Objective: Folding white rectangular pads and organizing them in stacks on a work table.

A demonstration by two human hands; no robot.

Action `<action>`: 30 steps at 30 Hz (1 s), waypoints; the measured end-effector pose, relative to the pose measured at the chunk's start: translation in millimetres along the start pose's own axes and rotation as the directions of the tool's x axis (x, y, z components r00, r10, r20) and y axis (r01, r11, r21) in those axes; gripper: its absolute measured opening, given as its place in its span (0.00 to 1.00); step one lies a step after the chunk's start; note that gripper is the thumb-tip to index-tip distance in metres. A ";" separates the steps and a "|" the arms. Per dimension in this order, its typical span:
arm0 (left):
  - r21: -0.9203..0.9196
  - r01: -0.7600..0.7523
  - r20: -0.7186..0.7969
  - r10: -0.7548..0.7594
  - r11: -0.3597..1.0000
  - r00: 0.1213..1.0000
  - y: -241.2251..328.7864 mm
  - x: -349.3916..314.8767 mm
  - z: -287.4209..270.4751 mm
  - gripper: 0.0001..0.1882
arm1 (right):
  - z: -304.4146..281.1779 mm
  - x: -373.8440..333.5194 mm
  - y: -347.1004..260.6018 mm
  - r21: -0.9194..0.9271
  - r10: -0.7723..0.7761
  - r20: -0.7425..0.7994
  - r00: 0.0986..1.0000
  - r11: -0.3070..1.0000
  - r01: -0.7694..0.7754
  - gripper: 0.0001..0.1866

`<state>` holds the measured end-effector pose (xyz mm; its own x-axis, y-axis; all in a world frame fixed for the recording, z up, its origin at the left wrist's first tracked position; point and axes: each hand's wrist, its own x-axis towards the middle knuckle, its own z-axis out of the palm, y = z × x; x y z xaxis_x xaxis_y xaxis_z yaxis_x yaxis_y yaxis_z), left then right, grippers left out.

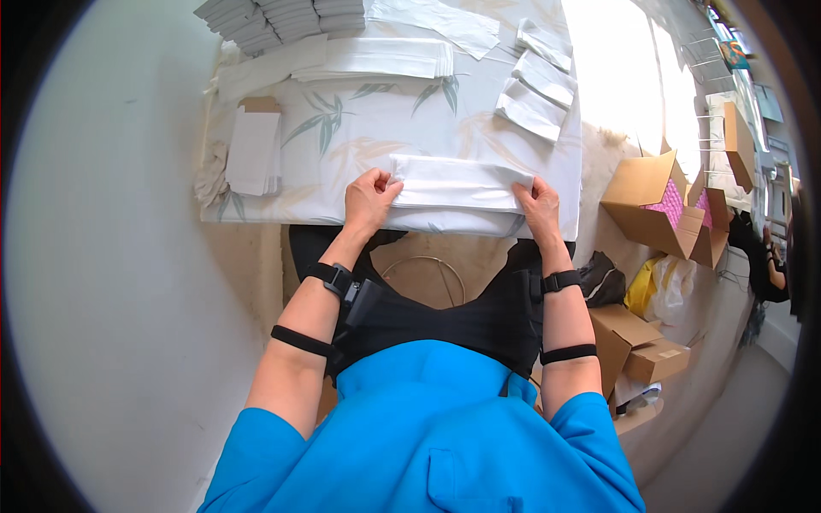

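Note:
A folded white sheet bundle (457, 184) lies at the near edge of the table (368, 128), which is covered by a cloth with a leaf print. My left hand (369, 201) grips the bundle's left end, thumb on top. My right hand (539, 205) pinches its right end. Both hands sit at the table's front edge, with black straps around my wrists and forearms.
More white folded pieces: a long stack (376, 58) at the back, small stacks (282, 19) at the far edge, several folded packets (534, 90) at right, a flat stack (254, 152) at left. Open cardboard boxes (654, 205) stand on the floor at right. Another person (765, 256) sits far right.

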<state>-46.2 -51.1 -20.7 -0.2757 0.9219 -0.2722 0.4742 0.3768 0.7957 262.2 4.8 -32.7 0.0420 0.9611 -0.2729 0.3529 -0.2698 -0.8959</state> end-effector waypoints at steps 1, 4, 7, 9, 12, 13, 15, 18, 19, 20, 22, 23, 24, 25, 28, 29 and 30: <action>-0.020 0.008 0.011 -0.008 1.000 1.000 -0.6 -0.7 -0.2 0.13 | 0.0 -1.6 -1.2 -0.005 -0.001 -0.002 1.000 1.000 0.001 0.11; -0.049 -0.009 -0.006 0.008 0.999 1.000 -4.3 1.7 -0.1 0.13 | 1.5 -2.0 -3.8 -0.042 -0.032 -0.020 0.999 0.999 0.031 0.11; -0.052 -0.023 -0.008 0.023 0.998 1.000 6.4 5.3 1.9 0.13 | 0.2 -1.7 0.5 -0.077 -0.063 -0.065 0.996 0.995 0.058 0.11; -0.047 -0.027 0.011 0.028 0.998 1.000 11.5 11.1 5.4 0.14 | -2.7 1.5 -2.0 -0.076 -0.078 -0.102 0.992 0.995 0.070 0.10; -0.108 0.014 -0.042 -0.019 0.994 0.999 5.0 26.1 2.1 0.14 | 7.5 9.7 -23.2 -0.146 -0.099 -0.116 0.988 0.986 0.082 0.10; -0.141 0.009 -0.090 -0.022 0.990 0.996 -2.2 35.2 -4.2 0.14 | 15.9 14.2 -39.9 -0.184 -0.131 -0.115 0.985 0.977 0.109 0.10; -0.179 -0.008 -0.125 -0.015 0.984 0.992 -8.4 54.0 -15.8 0.15 | 30.4 26.5 -60.1 -0.226 -0.164 -0.131 0.978 0.965 0.132 0.09; -0.192 0.004 -0.198 -0.042 0.981 0.979 -10.7 80.9 -35.3 0.15 | 55.1 55.2 -77.1 -0.249 -0.261 -0.100 0.960 0.941 0.229 0.10; -0.180 0.015 -0.196 -0.051 0.984 0.979 -10.1 89.2 -40.0 0.16 | 63.2 62.5 -81.1 -0.218 -0.268 -0.108 0.957 0.946 0.241 0.09; -0.168 0.031 -0.195 -0.064 0.985 0.979 -8.8 94.3 -45.0 0.17 | 70.8 70.1 -81.5 -0.187 -0.274 -0.112 0.955 0.950 0.250 0.09; -0.112 -0.016 -0.242 -0.012 0.994 0.970 -5.7 100.9 -44.8 0.18 | 79.6 78.3 -79.6 -0.256 -0.290 -0.087 0.953 0.931 0.260 0.09; -0.053 -0.050 -0.291 0.033 0.997 0.956 -7.7 102.0 -48.4 0.19 | 88.9 72.5 -85.4 -0.475 -0.420 -0.133 0.898 0.822 0.315 0.09; -0.048 -0.046 -0.305 0.029 0.998 0.952 -8.0 103.1 -51.0 0.19 | 94.0 67.6 -91.7 -0.674 -0.555 -0.151 0.818 0.663 0.325 0.10; 0.117 -0.050 -0.373 0.091 0.992 0.924 -9.9 101.0 -54.0 0.19 | 100.0 62.1 -96.4 -0.665 -0.559 -0.141 0.817 0.665 0.340 0.10; 0.215 -0.011 -0.409 0.100 0.977 0.907 1.3 88.8 -45.8 0.17 | 112.2 55.8 -99.4 -0.683 -0.697 -0.005 0.717 0.526 0.507 0.11; 0.201 0.012 -0.378 0.066 0.979 0.923 -0.7 83.9 -44.7 0.17 | 124.3 53.3 -101.1 -0.548 -0.661 0.045 0.749 0.611 0.572 0.10; 0.187 0.036 -0.346 0.031 0.982 0.938 -2.5 81.0 -43.8 0.16 | 136.3 51.0 -102.8 -0.398 -0.627 0.103 0.772 0.685 0.610 0.10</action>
<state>-106.3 18.6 -21.1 -0.5331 0.8450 -0.0432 0.6120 0.4203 0.6700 100.6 73.6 -2.3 -0.2854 0.9050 0.3154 0.6394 0.4249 -0.6408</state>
